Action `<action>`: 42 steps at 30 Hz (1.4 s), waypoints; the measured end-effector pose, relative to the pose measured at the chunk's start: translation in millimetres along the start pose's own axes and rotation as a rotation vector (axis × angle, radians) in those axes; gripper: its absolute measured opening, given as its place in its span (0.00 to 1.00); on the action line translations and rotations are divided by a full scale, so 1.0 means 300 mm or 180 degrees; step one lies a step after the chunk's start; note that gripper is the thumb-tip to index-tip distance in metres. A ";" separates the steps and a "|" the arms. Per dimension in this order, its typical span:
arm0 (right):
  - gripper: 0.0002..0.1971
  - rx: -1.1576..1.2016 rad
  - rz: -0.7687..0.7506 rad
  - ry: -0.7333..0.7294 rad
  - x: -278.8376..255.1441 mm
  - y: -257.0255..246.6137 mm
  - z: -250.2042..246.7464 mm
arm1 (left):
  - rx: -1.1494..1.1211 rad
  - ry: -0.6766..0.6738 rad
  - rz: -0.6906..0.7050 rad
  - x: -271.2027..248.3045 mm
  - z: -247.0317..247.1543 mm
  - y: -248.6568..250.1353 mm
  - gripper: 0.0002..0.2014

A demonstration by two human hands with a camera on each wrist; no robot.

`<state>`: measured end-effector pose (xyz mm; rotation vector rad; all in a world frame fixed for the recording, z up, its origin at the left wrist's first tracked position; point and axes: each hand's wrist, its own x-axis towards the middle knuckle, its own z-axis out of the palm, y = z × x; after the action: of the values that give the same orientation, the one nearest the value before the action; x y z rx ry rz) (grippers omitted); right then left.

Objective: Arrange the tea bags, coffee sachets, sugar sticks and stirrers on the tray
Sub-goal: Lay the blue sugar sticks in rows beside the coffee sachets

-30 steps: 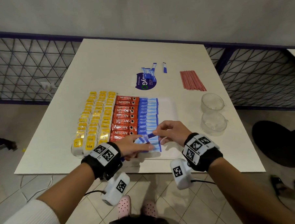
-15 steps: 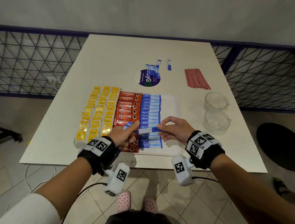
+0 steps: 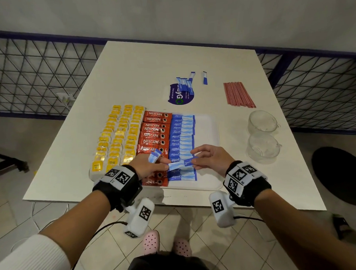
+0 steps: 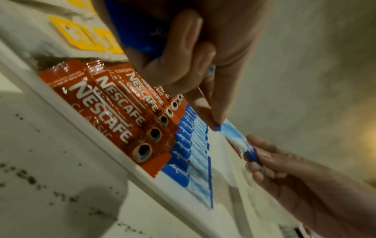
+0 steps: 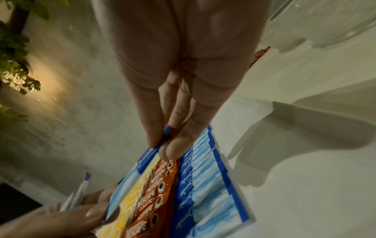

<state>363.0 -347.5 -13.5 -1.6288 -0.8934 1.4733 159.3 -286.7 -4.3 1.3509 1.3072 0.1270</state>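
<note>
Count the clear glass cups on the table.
2, both right of the tray: far cup and near cup, side by side, empty.

- Left wrist [image 3: 118,183]: black strap, white blocks printed with black square codes.
- Right wrist [image 3: 246,179]: same strap and coded blocks.
- White coded pod [image 3: 139,218] hanging under each strap, black cable trailing.
- White ribbed sleeve [image 3: 29,261] behind the left strap.
- Pink perforated clogs [image 3: 150,241].
</note>
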 end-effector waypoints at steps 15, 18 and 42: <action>0.11 -0.1143 -0.0014 -0.0166 -0.006 -0.029 0.053 | 0.0144 0.0114 0.0735 0.064 0.066 0.117 0.05; 0.10 -0.0648 0.0117 0.0102 0.002 -0.030 0.048 | 0.0302 -0.0059 0.0582 0.074 0.062 0.099 0.10; 0.05 -0.1208 0.0905 0.0293 -0.039 0.118 0.005 | 0.3377 -0.0566 0.0767 0.065 0.096 0.005 0.26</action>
<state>360.8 -374.5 -39.2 -2.1591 -0.9620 1.4619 187.9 -290.2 -23.5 2.3397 1.0604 -0.5936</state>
